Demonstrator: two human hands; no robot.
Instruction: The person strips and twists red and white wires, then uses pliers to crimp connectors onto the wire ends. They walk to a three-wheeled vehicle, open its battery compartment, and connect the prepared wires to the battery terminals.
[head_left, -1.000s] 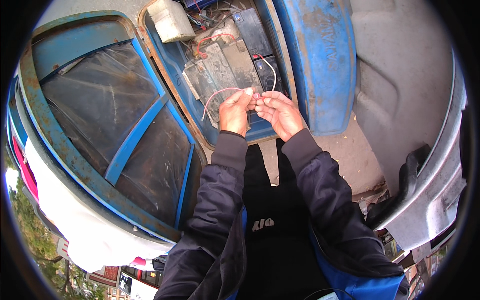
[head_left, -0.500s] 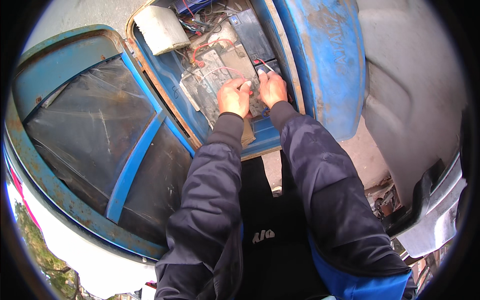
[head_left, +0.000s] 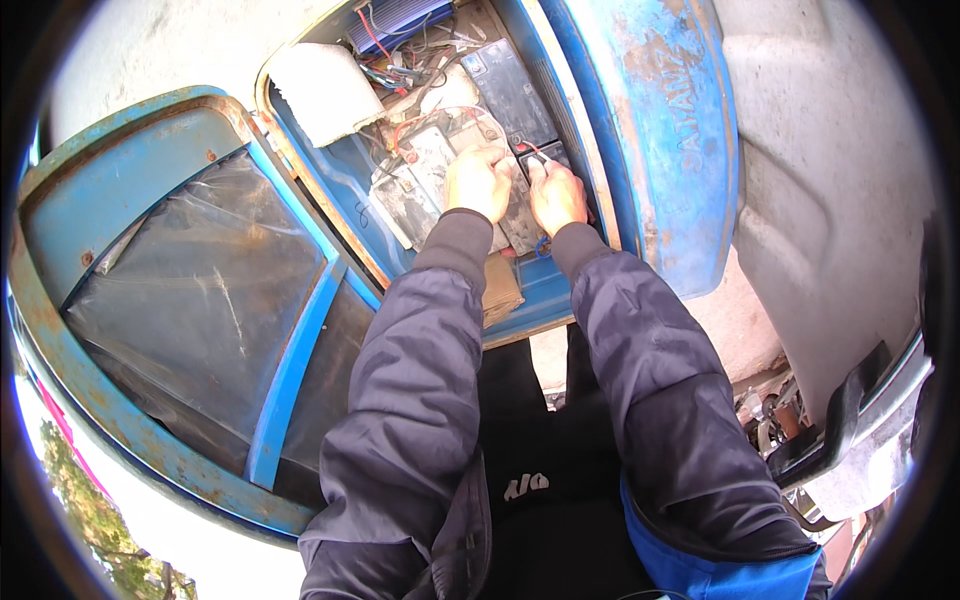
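Both my hands reach into an open blue compartment (head_left: 560,290) that holds dusty dark batteries (head_left: 420,190) and tangled wires. My left hand (head_left: 478,180) rests with curled fingers on top of a battery, pinching at a thin wire (head_left: 425,115). My right hand (head_left: 556,193) lies right beside it, its fingers closed on a small red-tipped wire end (head_left: 530,150) at the battery's terminal. Another dark battery (head_left: 510,80) stands just beyond the hands. What sits under my palms is hidden.
The compartment's blue rusty lid (head_left: 190,290) lies swung open to the left, lined with clear plastic. A white block (head_left: 320,90) and a blue box (head_left: 395,22) with coloured wires sit at the back. A curved blue panel (head_left: 670,140) and grey bodywork (head_left: 840,200) rise on the right.
My hands moved forward from above the compartment's edge down onto the batteries. The view tilted closer, so the compartment's back is now visible.
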